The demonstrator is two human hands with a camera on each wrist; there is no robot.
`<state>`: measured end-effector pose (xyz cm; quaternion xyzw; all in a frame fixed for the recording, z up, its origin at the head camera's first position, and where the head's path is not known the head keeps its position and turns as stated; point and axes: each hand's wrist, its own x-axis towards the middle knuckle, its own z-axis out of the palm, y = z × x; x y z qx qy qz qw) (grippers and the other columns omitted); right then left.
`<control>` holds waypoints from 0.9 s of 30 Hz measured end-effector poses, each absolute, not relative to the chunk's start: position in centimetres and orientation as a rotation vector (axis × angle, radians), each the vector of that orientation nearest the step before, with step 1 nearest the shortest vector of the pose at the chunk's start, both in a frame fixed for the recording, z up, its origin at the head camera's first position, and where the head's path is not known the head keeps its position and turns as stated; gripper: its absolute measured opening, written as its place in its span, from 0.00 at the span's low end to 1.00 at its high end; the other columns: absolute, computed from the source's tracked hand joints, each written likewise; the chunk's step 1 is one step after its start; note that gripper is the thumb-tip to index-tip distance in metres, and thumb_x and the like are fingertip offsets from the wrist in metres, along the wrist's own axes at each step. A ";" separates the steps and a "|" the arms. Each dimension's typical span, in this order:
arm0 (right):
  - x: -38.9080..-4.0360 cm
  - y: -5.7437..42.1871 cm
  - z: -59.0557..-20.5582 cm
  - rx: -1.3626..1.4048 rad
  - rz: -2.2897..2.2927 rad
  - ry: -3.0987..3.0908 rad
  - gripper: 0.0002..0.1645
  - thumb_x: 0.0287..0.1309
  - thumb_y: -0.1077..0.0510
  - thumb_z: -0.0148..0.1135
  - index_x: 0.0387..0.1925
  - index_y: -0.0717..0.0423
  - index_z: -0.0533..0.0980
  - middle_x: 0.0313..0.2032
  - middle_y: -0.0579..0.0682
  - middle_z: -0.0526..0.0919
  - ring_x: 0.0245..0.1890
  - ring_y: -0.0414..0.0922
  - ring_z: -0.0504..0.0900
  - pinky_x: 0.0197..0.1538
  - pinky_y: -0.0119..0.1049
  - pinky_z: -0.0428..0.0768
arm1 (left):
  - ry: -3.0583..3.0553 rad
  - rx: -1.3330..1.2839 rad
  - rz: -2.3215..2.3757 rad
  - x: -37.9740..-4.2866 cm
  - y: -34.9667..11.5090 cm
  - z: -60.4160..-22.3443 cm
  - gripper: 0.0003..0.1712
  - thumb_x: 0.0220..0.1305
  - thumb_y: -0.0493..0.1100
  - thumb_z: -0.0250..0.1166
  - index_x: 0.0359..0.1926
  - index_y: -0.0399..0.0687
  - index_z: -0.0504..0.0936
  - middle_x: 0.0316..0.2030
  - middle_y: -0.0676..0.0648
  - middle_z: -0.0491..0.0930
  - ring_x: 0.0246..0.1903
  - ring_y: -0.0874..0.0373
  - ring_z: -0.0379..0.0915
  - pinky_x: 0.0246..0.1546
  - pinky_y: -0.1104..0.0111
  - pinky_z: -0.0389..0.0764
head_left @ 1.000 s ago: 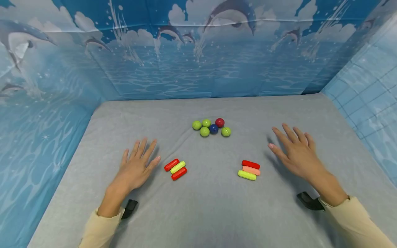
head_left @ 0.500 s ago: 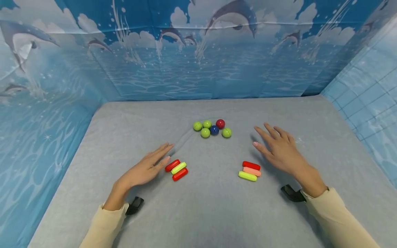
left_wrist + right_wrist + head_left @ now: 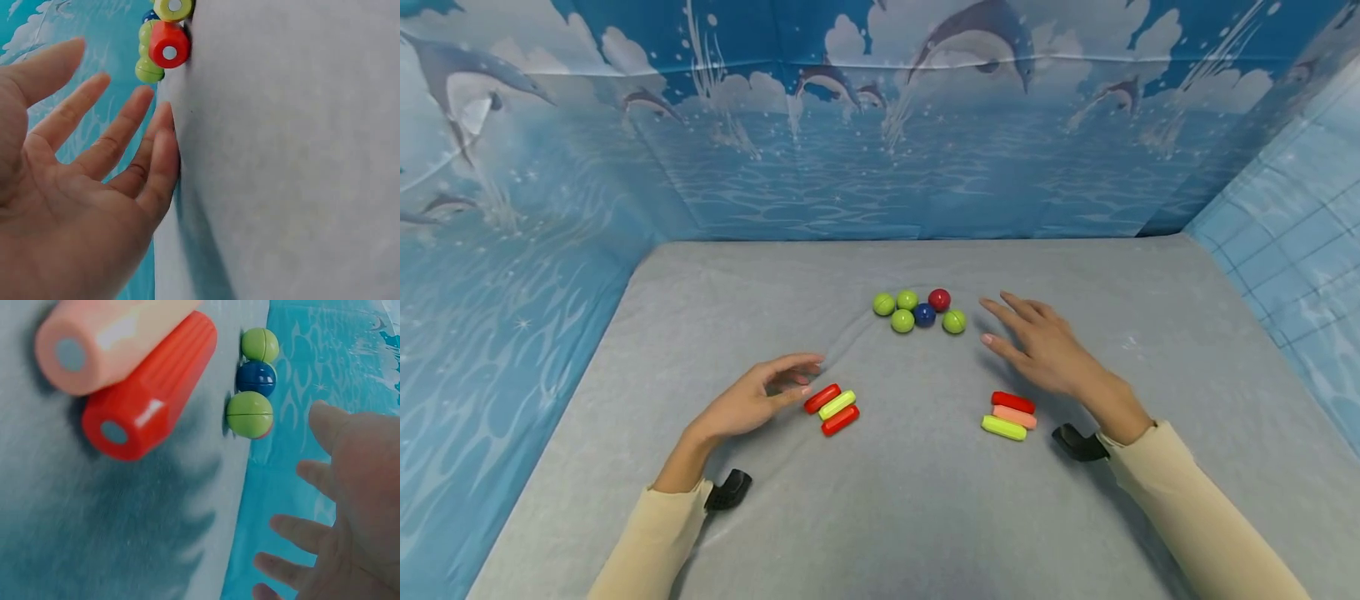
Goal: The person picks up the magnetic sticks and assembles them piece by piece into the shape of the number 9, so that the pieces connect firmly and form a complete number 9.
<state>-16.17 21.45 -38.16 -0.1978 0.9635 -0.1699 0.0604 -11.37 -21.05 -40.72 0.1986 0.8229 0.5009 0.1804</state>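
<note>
My left hand (image 3: 756, 396) hovers with loosely bent fingers beside the left group of magnetic rods. That group has a red rod (image 3: 822, 398) closest to the thumb, a yellow-green rod (image 3: 837, 405) and another red rod (image 3: 840, 421). In the left wrist view the palm (image 3: 81, 206) holds nothing. My right hand (image 3: 1037, 346) is spread, fingertips just right of a green ball (image 3: 954, 322). Below it lie a red rod (image 3: 1013, 401), a pink rod (image 3: 1015, 417) and a yellow-green rod (image 3: 1003, 428), side by side. Pale round discs show on the ends of the pink rod (image 3: 112, 344) and red rod (image 3: 156, 387).
Several green balls (image 3: 902, 321), a blue ball (image 3: 925, 314) and a red ball (image 3: 939, 300) cluster toward the back of the grey cloth-covered table (image 3: 910, 517). A blue dolphin-print curtain (image 3: 865, 183) rises behind the table and along its sides.
My right hand has moved left toward the balls. My left hand has moved right to the red rod, turning and curling its fingers slightly. The rods and balls lie as before.
</note>
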 end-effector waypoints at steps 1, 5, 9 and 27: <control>-16.4 21.3 -38.2 -0.608 -0.529 2.906 0.39 0.73 0.43 0.53 0.78 0.49 0.55 0.76 0.66 0.52 0.71 0.72 0.53 0.66 0.74 0.52 | 2.319 0.567 1.421 -11.4 -21.1 -40.8 0.27 0.72 0.41 0.62 0.69 0.48 0.71 0.64 0.43 0.76 0.58 0.48 0.74 0.57 0.59 0.75; -17.4 20.9 -38.7 -0.654 -0.631 2.832 0.38 0.73 0.46 0.55 0.77 0.49 0.56 0.76 0.66 0.52 0.73 0.71 0.53 0.66 0.74 0.54 | 2.312 0.572 1.388 -11.5 -21.0 -41.1 0.24 0.71 0.38 0.62 0.66 0.47 0.74 0.60 0.43 0.78 0.54 0.49 0.73 0.52 0.66 0.74; -18.4 20.8 -39.0 -0.745 -0.791 2.729 0.37 0.71 0.52 0.58 0.76 0.52 0.58 0.75 0.63 0.58 0.74 0.65 0.55 0.70 0.70 0.52 | 2.310 0.583 1.326 -11.5 -21.0 -41.2 0.24 0.70 0.39 0.63 0.66 0.47 0.75 0.58 0.45 0.78 0.54 0.50 0.72 0.51 0.69 0.74; -22.0 20.9 -39.0 -0.464 -1.092 2.214 0.30 0.77 0.55 0.49 0.75 0.40 0.56 0.75 0.63 0.55 0.76 0.62 0.52 0.70 0.66 0.59 | 2.359 0.610 1.241 -11.2 -20.9 -41.3 0.20 0.71 0.37 0.61 0.62 0.48 0.78 0.44 0.48 0.77 0.44 0.54 0.70 0.47 0.69 0.73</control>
